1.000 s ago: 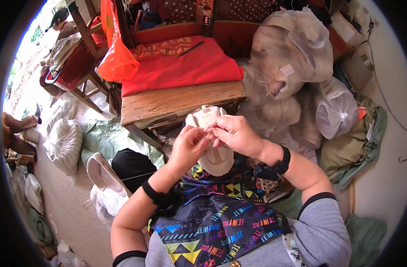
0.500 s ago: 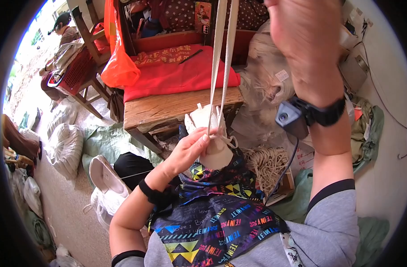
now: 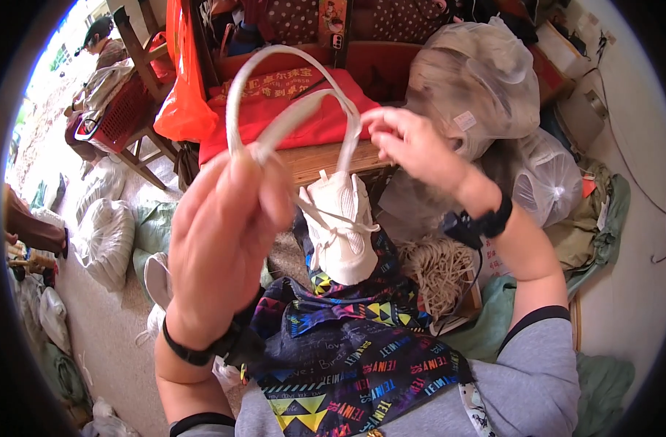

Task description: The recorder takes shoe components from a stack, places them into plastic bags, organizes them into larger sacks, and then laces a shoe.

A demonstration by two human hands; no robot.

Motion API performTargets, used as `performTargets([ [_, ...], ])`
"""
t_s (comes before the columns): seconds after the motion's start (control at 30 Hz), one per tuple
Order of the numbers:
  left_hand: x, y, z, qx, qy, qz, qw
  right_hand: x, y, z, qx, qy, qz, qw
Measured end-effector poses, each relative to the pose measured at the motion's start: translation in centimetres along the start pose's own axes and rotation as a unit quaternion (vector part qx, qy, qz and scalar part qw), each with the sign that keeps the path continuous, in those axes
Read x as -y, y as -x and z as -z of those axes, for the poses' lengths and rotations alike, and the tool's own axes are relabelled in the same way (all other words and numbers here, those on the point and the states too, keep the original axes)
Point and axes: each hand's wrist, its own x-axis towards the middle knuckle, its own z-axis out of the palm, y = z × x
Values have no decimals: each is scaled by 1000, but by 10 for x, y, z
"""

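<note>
A cream sneaker (image 3: 339,237) lies over my lap, toe toward me, a thin lace crossing its tongue. My left hand (image 3: 224,233) is raised close to the camera, fingers pinched on a white shoelace (image 3: 234,91). The lace arcs up from it in loops and drops to the shoe's far end. Just right of the lace is my right hand (image 3: 420,149), fingers apart and slightly blurred; they seem not to grip it. A dark apron (image 3: 340,349) with bright prints covers my lap.
A wooden bench (image 3: 326,164) with a red cloth (image 3: 275,120) stands ahead. A box of cream laces (image 3: 439,273) is right of the shoe. Plastic bags (image 3: 471,80) pile up behind it. Another white shoe (image 3: 157,280) sits on the left. A person (image 3: 103,47) sits far left.
My left hand has left the shoe and risen toward the camera with the lace. My right hand has come down from high on the right; the taut lace strands now curve in loose loops.
</note>
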Motion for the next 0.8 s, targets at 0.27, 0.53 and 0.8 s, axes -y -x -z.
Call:
performTargets([
  [0.27, 141, 42, 100, -59, -298, 121, 945, -2, 96, -47, 181, 132, 19, 974],
  [0.53, 169, 70, 91, 128, -548, -16, 826, -18, 114, -72, 123, 197, -15, 973],
  [0.8, 160, 59, 99, 3, -540, 22, 842, -2, 104, -57, 48, 84, -6, 995],
])
